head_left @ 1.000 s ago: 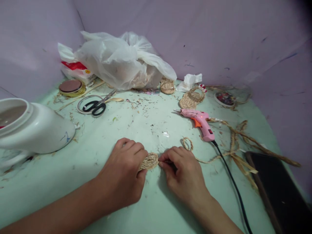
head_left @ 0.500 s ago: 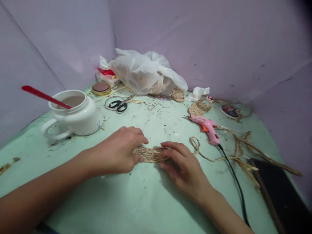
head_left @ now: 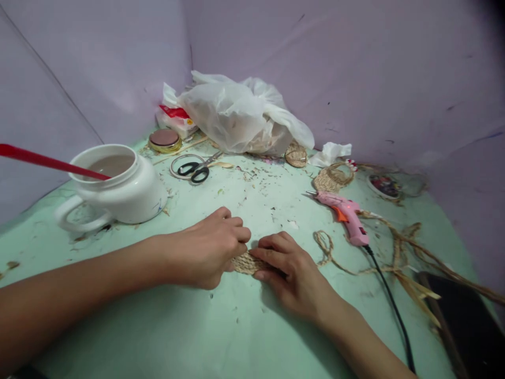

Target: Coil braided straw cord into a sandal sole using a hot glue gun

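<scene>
A small flat piece of coiled, braided straw (head_left: 246, 264) lies low over the table, between my two hands. My left hand (head_left: 213, 250) grips its left end, fingers curled and the thumb mostly hidden. My right hand (head_left: 290, 271) pinches the right end, fingertips on top and thumb at the near edge. Both ends are covered by the fingers. A thin braided straw cord (head_left: 325, 250) loops on the table just right of my right hand. Beyond it lies a pink glue gun (head_left: 349, 216) with an orange trigger and a small lit red light.
A white mug (head_left: 138, 189) holding a red-handled utensil (head_left: 51, 164) stands at left. Black-handled scissors (head_left: 197, 171), a round tin (head_left: 164, 140) and a plastic bag (head_left: 244, 116) lie behind. Right are woven pieces (head_left: 329, 180), a black power cord (head_left: 390, 302) and a dark flat object (head_left: 465, 321).
My left fingers have curled tighter over the straw piece, and my right fingers have closed down on it. More of the piece is covered. The view has shifted slightly.
</scene>
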A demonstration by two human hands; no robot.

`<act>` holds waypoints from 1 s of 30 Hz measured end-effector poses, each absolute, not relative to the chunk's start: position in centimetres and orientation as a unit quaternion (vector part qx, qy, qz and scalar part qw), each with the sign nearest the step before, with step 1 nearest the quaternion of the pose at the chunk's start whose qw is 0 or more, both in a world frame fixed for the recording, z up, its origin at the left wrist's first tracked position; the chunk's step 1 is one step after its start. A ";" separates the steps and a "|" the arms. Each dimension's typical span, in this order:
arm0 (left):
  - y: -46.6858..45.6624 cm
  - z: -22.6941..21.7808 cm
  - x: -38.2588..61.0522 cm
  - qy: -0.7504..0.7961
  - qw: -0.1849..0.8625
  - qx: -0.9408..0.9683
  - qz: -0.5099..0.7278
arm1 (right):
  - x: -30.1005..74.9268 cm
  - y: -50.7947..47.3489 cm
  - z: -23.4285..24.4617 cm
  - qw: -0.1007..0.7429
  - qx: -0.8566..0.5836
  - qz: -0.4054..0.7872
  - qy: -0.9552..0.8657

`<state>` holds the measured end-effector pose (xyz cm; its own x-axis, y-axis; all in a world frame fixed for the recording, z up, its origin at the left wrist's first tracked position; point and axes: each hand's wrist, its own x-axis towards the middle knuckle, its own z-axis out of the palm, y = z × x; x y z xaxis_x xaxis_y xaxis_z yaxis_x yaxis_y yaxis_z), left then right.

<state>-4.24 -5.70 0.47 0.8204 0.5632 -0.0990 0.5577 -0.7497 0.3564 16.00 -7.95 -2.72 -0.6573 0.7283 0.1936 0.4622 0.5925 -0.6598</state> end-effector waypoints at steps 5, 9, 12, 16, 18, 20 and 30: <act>-5.0 0.7 -4.5 0.250 0.177 0.952 0.000 | 16.1 -8.0 -3.0 0.238 -0.357 0.290 -0.855; -5.6 1.3 -5.8 0.300 0.216 0.929 0.006 | 16.2 -9.0 -2.9 0.217 -0.395 0.244 -0.859; -6.3 1.2 -6.5 0.321 0.216 0.920 0.056 | 16.0 -9.8 -2.7 0.233 -0.381 0.152 -0.881; -7.3 -0.1 -5.7 0.321 0.178 0.922 0.124 | 15.3 -10.0 -2.7 0.282 -0.350 0.104 -0.887; -7.5 -0.9 -5.0 0.326 0.175 0.917 0.145 | 14.9 -9.8 -2.8 0.297 -0.346 0.129 -0.881; -7.6 -1.7 -4.4 0.328 0.184 0.912 0.162 | 14.8 -9.7 -3.2 0.307 -0.348 0.152 -0.873; -7.6 -2.8 -3.8 0.285 0.163 0.933 0.149 | 14.2 -9.7 -3.9 0.328 -0.355 0.184 -0.856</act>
